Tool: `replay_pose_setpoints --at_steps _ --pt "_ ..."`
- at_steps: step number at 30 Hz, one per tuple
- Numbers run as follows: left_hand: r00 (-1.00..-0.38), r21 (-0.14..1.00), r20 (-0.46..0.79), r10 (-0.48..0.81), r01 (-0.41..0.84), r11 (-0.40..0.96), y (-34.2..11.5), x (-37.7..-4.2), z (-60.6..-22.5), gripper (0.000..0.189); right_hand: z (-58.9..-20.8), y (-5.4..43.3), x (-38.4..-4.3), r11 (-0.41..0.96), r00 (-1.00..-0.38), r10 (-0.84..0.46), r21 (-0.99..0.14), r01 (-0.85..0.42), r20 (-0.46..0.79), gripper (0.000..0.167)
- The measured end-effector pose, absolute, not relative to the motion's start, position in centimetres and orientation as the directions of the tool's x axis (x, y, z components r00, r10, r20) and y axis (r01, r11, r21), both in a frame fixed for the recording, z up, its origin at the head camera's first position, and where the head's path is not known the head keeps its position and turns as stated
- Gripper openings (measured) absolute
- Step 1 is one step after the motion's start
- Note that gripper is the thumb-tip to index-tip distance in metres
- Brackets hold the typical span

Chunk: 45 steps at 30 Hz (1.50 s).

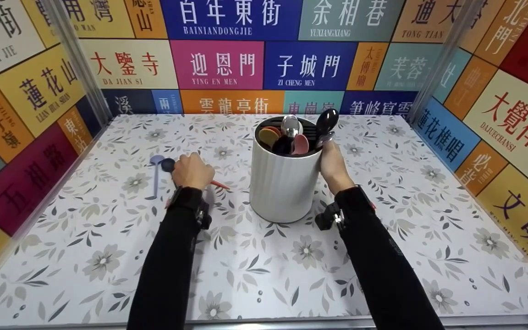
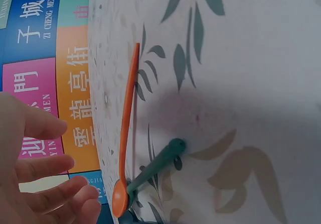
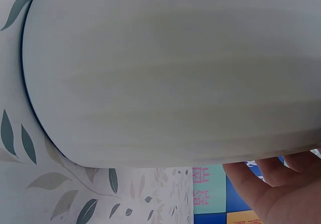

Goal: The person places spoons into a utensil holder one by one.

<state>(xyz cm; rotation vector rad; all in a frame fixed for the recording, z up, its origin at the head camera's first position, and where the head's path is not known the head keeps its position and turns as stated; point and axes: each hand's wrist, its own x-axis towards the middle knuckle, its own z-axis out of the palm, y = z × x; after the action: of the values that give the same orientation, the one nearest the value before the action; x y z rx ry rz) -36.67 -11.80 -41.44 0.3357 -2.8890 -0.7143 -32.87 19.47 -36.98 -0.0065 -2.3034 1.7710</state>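
Observation:
Above several spoons on the table, my left hand point(image 1: 194, 170) hovers with its fingers loosely bent. In the left wrist view, that hand point(image 2: 50, 179) holds nothing. Near it lie an orange long-handled spoon point(image 2: 128, 118) and a dark green utensil point(image 2: 158, 163), whose heads overlap. A blue-grey spoon point(image 1: 156, 172) lies left of the hand. My right hand point(image 1: 334, 168) grips the right side of a white ribbed utensil holder point(image 1: 284, 188), its fingertips point(image 3: 241, 176) partly hidden behind the wall.
Inside the holder stand a black spoon point(image 1: 327, 120), a pink spoon point(image 1: 300, 144), a yellowish spoon point(image 1: 268, 136) and a shiny silver one point(image 1: 290, 126). Printed panels point(image 1: 218, 64) wall the flower-patterned table point(image 1: 264, 279) at the back and both sides.

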Motion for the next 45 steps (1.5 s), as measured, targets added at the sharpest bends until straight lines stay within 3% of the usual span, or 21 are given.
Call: replay_pose_setpoints --at_steps 12,24,32,41,45 --pt "-0.940 0.536 -0.031 -0.340 -0.303 0.788 -12.2 -37.0 -42.8 0.025 -36.8 19.5 -32.7 0.293 -0.971 0.155 -0.947 -0.130 0.181 0.060" --pt "-0.948 0.532 -0.045 -0.314 -0.289 0.796 -12.7 -36.9 -43.8 0.033 -36.7 19.3 -32.7 0.276 -0.975 0.156 -0.955 -0.112 0.160 0.060" --pt "-0.906 0.606 -0.047 -0.421 -0.361 0.709 -13.3 -37.2 -44.3 0.050 -36.8 19.4 -32.8 0.291 -0.972 0.154 -0.948 -0.129 0.180 0.062" --pt "-0.890 0.510 -0.125 -0.438 -0.437 0.741 -12.8 -37.2 -44.4 0.066 -36.8 19.4 -32.7 0.279 -0.968 0.160 -0.950 -0.142 0.192 0.060" --pt "-0.891 0.493 -0.163 -0.424 -0.446 0.747 -12.9 -37.2 -44.2 0.056 -36.7 19.6 -32.7 0.280 -0.969 0.155 -0.949 -0.145 0.193 0.061"
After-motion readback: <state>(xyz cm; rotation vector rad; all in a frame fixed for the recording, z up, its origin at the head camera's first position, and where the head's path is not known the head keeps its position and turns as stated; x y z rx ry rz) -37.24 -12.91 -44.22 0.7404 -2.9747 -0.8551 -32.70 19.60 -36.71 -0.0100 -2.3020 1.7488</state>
